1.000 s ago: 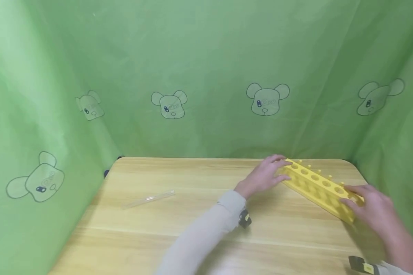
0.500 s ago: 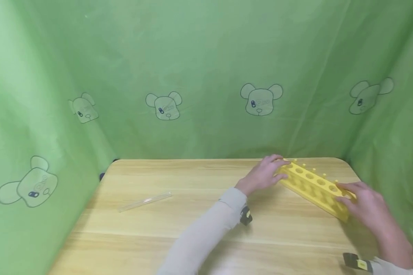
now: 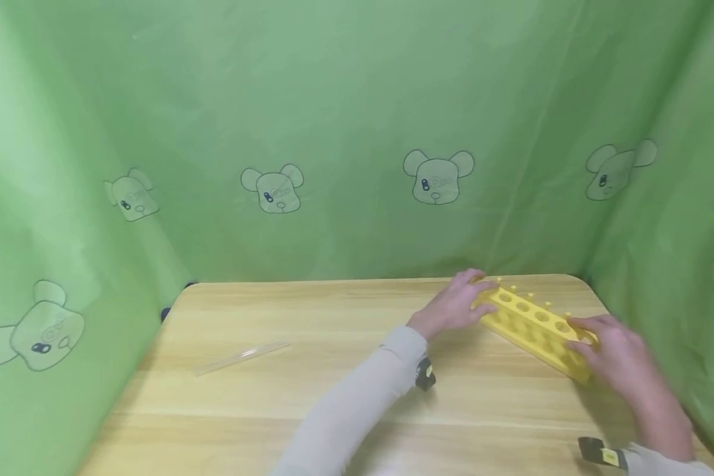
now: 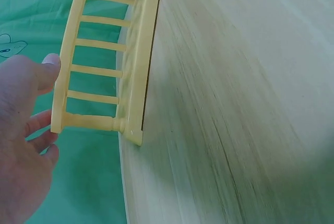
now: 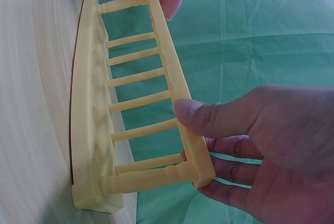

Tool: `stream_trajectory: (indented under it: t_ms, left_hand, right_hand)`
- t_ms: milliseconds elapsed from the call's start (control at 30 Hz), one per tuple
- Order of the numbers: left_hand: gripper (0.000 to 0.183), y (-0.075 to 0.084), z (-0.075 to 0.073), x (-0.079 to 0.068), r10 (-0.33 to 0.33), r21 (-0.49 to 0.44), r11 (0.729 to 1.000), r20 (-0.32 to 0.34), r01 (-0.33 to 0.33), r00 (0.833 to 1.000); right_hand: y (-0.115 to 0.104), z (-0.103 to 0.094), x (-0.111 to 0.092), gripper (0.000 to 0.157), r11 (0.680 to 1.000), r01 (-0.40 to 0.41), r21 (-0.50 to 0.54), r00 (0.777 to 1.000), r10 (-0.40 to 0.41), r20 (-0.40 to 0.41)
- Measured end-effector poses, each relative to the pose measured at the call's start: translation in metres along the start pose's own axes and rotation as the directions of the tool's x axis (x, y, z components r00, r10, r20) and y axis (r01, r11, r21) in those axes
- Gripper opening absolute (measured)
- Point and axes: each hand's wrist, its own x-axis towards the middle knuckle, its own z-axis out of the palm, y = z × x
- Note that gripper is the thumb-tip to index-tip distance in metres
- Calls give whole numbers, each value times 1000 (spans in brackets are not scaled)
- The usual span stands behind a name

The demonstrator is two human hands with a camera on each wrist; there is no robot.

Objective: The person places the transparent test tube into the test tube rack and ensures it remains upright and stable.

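Observation:
A yellow test tube rack (image 3: 531, 316), with a row of round holes along its top, stands slantwise at the right back of the table. My left hand (image 3: 452, 305) grips its far left end, thumb on the near side of the top plate. At the nearer right end, my right hand (image 3: 621, 354) pinches the top plate between thumb and fingers. From the right wrist view, the rack's thin posts (image 5: 138, 100) join the top plate to the base, and some fingers are hidden behind the plate. No tube shows in the rack's holes.
A clear test tube (image 3: 242, 357) lies at a slant on the left of the wooden table (image 3: 333, 396). Green sheeting (image 3: 345, 86) with mouse-head drawings encloses the table at the back and both sides. A dark wrist camera (image 3: 425, 374) sits on the left cuff.
The head view has turned slightly, so the table, tube and rack appear further left. Both hands keep their hold on the test tube rack, which stays near the back right.

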Motion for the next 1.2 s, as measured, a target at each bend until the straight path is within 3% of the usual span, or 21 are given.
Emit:
stream_trajectory:
  t_ms: [600,833,1200]
  left_hand:
    - [54,3,15,7,54,26,998,-51,-53,997]
    - [52,5,18,8,35,37,999,-34,-33,999]
    - [46,6,18,14,31,33,999,-84,-28,996]
  right_hand:
    - [1,6,-6,48,1000,-10,6,1000,10,-23]
    - [1,9,-6,47,1000,6,9,999,-5,-37]
    - [0,5,-3,48,1000,-5,11,999,6,-50]
